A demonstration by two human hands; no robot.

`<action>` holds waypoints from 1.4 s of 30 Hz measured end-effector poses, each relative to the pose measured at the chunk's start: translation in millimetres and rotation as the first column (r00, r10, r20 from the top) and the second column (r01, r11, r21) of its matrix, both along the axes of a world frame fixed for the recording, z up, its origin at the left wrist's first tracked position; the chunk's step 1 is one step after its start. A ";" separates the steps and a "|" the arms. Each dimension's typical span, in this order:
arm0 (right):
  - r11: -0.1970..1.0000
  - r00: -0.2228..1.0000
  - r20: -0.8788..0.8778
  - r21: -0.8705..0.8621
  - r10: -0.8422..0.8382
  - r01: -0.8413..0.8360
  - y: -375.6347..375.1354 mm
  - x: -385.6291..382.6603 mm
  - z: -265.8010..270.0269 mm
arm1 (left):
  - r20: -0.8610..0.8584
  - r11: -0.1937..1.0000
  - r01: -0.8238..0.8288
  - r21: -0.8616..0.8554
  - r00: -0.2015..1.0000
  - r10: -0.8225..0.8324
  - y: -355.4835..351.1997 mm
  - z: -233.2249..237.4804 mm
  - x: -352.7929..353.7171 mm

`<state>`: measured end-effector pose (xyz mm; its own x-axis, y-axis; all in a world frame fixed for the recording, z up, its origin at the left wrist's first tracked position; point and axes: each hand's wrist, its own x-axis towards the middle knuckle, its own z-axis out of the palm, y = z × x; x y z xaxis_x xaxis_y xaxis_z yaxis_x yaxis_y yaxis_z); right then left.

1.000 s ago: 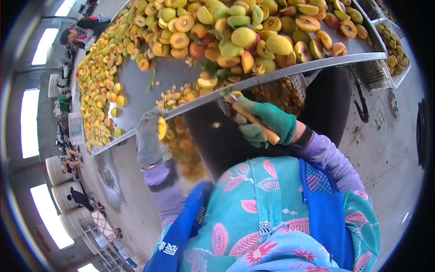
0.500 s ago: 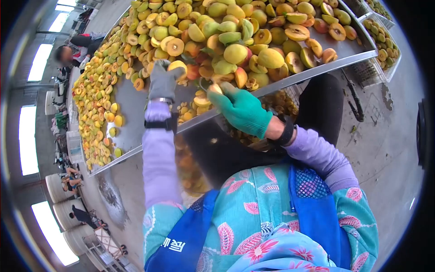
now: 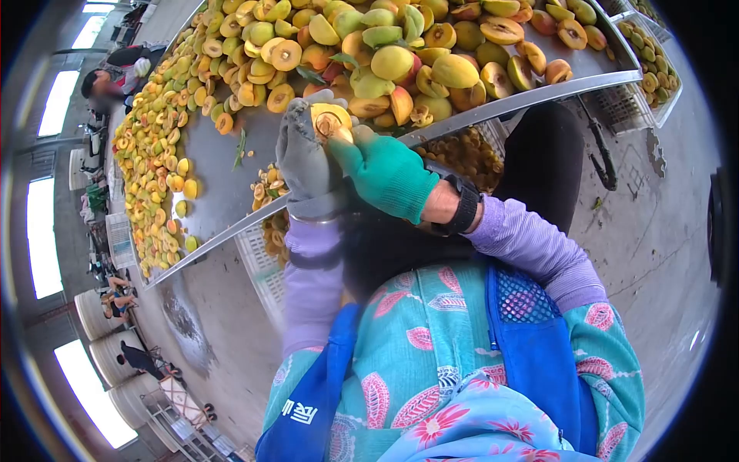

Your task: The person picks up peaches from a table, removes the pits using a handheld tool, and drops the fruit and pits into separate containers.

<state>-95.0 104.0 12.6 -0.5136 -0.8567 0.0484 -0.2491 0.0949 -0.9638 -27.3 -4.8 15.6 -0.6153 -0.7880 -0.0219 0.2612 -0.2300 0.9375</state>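
My left hand (image 3: 310,158), in a grey glove, is closed around a yellow peach half (image 3: 322,112), its cut face turned up toward me. My right hand (image 3: 391,173), in a green glove, presses up against that cut face with its fingers closed. It grips a small tool with a curved metal end, now mostly hidden by the fingers and the fruit. Both hands meet above the near edge of a metal tray (image 3: 258,142). Just beyond them lies a big heap of halved peaches (image 3: 392,61), some with green leaves among them.
Small pieces (image 3: 268,187) lie by the tray's near edge. Beneath it are crates, one with brown bits (image 3: 468,158). Crates of fruit (image 3: 650,73) stand at right. Another person (image 3: 104,85) sits at the far left. My dark-trousered leg (image 3: 543,169) is beside the tray.
My left hand has come from the heap toward me and to the right with a peach half. My right hand has moved left to meet it; the piece it pinched earlier is gone from view.
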 end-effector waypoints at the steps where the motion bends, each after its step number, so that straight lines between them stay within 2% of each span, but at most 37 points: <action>1: 1.000 1.000 -0.015 -0.008 -0.005 0.005 0.4 1.8 -0.4 | 0.002 1.000 -0.012 -0.009 1.000 0.012 3.7 3.5 0.3; 4: 1.000 0.999 0.046 0.019 -0.005 0.005 -1.3 8.5 -13.2 | 0.072 0.968 -0.146 -0.204 0.984 0.163 7.8 5.5 -6.7; 6: 0.992 0.999 0.032 -0.121 0.031 -0.027 -0.4 15.0 -26.5 | 0.176 0.940 -0.136 -0.313 0.964 0.199 -2.2 -8.1 -1.2; 7: 0.992 0.983 0.182 -0.124 0.040 -0.018 0.5 15.6 -27.4 | 0.215 0.920 -0.121 -0.372 0.953 0.212 -9.8 -13.6 -3.8; 8: 0.992 0.944 0.327 -0.126 0.041 0.001 1.7 15.0 -21.2 | 0.258 0.793 -0.140 -0.593 0.900 0.352 -0.8 -6.2 -7.8; 9: 0.989 0.905 0.422 -0.144 0.043 0.021 0.7 13.6 -21.7 | 0.326 0.816 -0.048 -0.576 0.902 0.283 -1.5 -6.0 -3.0; 10: 0.984 0.845 0.530 -0.174 0.076 0.021 3.7 16.3 -21.7 | 0.290 0.892 -0.097 -0.441 0.925 0.244 -9.9 -29.1 0.6; 11: 0.974 0.751 0.647 -0.224 0.131 0.023 5.1 14.7 -19.2 | 0.058 0.924 -0.088 -0.373 0.991 0.118 -15.7 -41.6 3.4; 12: 0.963 0.621 0.756 -0.271 0.204 0.014 6.9 9.7 -15.7 | 0.080 0.735 -0.190 -0.651 0.946 0.315 10.8 -9.3 -16.1; 13: 0.957 0.499 0.829 -0.289 0.254 -0.008 10.4 8.2 -12.4 | 0.017 0.699 -0.121 -0.704 0.982 0.187 7.7 -2.6 -17.2; 15: 0.979 0.363 0.909 -0.181 0.203 -0.094 17.2 4.3 1.8 | -0.012 0.924 -0.071 -0.375 0.997 0.072 11.4 -3.1 -19.4; 16: 0.977 0.414 0.887 -0.206 0.207 -0.046 18.9 5.2 9.7 | 0.126 0.928 0.007 -0.374 0.991 0.044 9.2 3.8 -20.4; 17: 0.989 0.500 0.853 -0.117 0.148 -0.093 23.4 -2.8 18.3 | 0.269 0.931 0.092 -0.354 0.963 0.007 6.6 8.3 -21.4; 18: 0.990 0.579 0.809 -0.024 0.099 -0.136 27.6 -11.3 26.7 | 0.295 0.900 0.104 -0.424 0.955 0.029 -1.7 -3.4 -25.2; 19: 0.977 0.444 0.873 -0.144 0.200 -0.158 16.8 -7.8 -7.5 | 0.277 0.505 0.139 -0.852 0.937 0.210 -21.0 -19.5 -29.4; 20: 0.955 0.123 0.958 -0.235 0.259 -0.180 25.0 -12.6 12.4 | 0.321 0.764 0.205 -0.611 0.947 0.003 -19.3 -8.5 -35.1; 21: 0.922 -0.207 0.924 -0.355 0.321 -0.156 28.5 -16.1 33.5 | 0.316 0.902 0.315 -0.294 0.923 -0.219 -16.8 10.8 -38.1; 22: 0.861 -0.284 0.843 -0.499 0.456 -0.098 22.8 -14.0 20.5 | 0.307 0.722 0.460 -0.517 0.887 -0.344 -20.7 23.9 -43.7; 23: 0.776 -0.348 0.737 -0.629 0.579 -0.042 15.3 -9.0 3.0 | 0.312 0.483 0.522 -0.704 0.837 -0.450 -22.2 29.8 -48.5; 24: 0.722 -0.348 0.677 -0.692 0.648 -0.001 14.7 -11.6 1.6 | 0.317 0.270 0.511 -0.816 0.787 -0.530 -23.1 34.0 -54.8; 25: 0.661 -0.352 0.610 -0.749 0.710 0.036 15.0 -13.5 1.4 | 0.366 0.325 0.561 -0.761 0.786 -0.498 -19.0 34.0 -57.3; 26: 0.630 -0.471 0.550 -0.777 0.689 0.013 14.4 -18.0 -0.7 | 0.422 0.357 0.599 -0.717 0.780 -0.462 -16.8 34.1 -60.4; 29: 0.656 -0.324 0.624 -0.755 0.711 -0.016 21.5 -8.0 -5.6 | 0.550 0.481 0.614 -0.626 0.785 -0.286 -25.6 20.9 -65.9; 30: 0.723 -0.211 0.714 -0.689 0.668 -0.042 51.1 -6.4 34.8 | 0.587 0.497 0.606 -0.621 0.780 -0.216 -34.5 15.6 -65.6; 31: 0.553 -0.476 0.616 -0.783 0.628 -0.284 54.8 -8.9 19.5 | 0.629 0.495 0.598 -0.630 0.767 -0.126 -46.9 9.4 -62.2; 32: 0.715 -0.115 0.800 -0.581 0.588 -0.389 76.6 -17.2 31.2 | 0.668 0.494 0.593 -0.636 0.744 -0.033 -62.2 3.2 -57.1; 33: 0.852 0.264 0.846 -0.342 0.463 -0.397 93.5 -25.7 43.4 | 0.699 0.483 0.587 -0.650 0.710 0.078 -81.4 -3.1 -50.2; 35: 0.905 0.052 0.956 -0.256 0.290 -0.339 76.2 -29.5 -1.4 | 0.744 0.456 0.596 -0.661 0.602 0.291 -123.8 -16.3 -32.2; 36: 0.879 -0.121 0.957 -0.290 0.263 -0.380 60.2 -30.8 -33.3 | 0.754 0.435 0.616 -0.657 0.525 0.396 -145.8 -26.1 -19.9; 39: 0.862 0.078 0.937 -0.277 0.340 -0.425 50.0 -19.1 -19.6 | 0.776 0.415 0.708 -0.571 0.301 0.554 -198.7 -53.4 6.4; 40: 0.887 0.217 0.930 -0.184 0.296 -0.422 56.9 -16.9 6.1 | 0.780 0.414 0.731 -0.542 0.256 0.571 -210.6 -62.1 11.1; 42: 0.892 0.255 0.919 -0.177 0.301 -0.416 56.7 -13.2 10.8 | 0.792 0.402 0.768 -0.499 0.217 0.570 -224.4 -74.5 15.6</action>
